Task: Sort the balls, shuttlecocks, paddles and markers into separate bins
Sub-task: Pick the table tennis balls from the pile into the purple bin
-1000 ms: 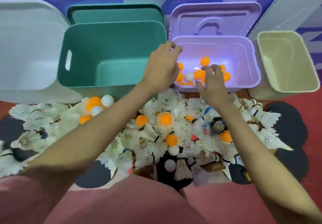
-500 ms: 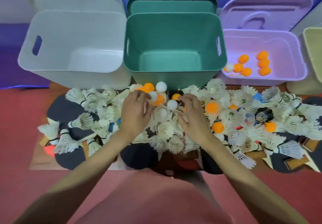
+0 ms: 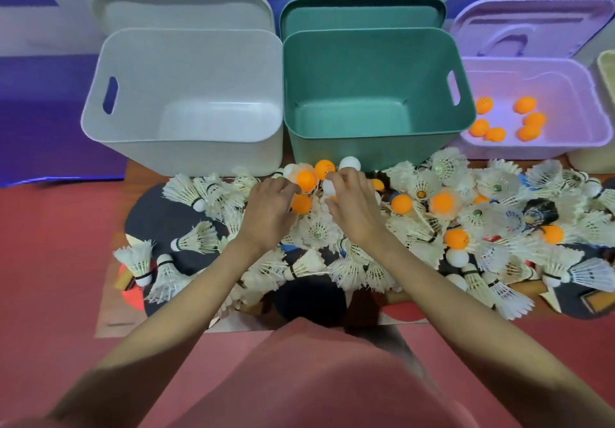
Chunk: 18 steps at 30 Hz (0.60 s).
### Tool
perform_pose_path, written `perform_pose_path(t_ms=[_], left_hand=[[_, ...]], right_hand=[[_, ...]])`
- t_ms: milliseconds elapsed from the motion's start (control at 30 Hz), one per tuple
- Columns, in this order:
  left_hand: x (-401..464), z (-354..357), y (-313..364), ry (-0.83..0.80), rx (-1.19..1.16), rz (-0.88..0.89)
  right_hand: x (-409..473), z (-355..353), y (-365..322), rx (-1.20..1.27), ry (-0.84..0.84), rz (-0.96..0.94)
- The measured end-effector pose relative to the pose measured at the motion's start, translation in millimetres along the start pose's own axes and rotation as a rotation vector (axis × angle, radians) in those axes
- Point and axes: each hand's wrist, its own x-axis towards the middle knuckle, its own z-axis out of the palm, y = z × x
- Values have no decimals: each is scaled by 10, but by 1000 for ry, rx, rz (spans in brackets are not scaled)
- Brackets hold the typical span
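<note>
Three bins in row: white bin [image 3: 186,94] and green bin [image 3: 372,88] bare inside, lilac bin [image 3: 532,108] at right with orange balls [image 3: 525,105] in it. Shuttlecock pile [image 3: 466,214] over dark paddles [image 3: 156,214] in front. Both hands moved up the pile since half a second ago. Left hand [image 3: 268,209] fingers curled onto orange ball [image 3: 305,180], grip unclear. Right hand [image 3: 352,204] pinches white ball [image 3: 331,189].
</note>
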Motion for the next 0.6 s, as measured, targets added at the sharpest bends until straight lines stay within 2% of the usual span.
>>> perform_pose_path(t_ms=[100,267,367,600], left_hand=[[44,3,-37,-46,22,18],[172,68,-62,-125,102,84],[228,112,-57,-176,160,115],[288,141,-19,-229,211,180]], right_hand=[[-15,-2,-64,10,42,51],[-185,-75,-31,203,152,146],[-256,-125,65,244,143,188],[-224,-213,167,152,145,230]])
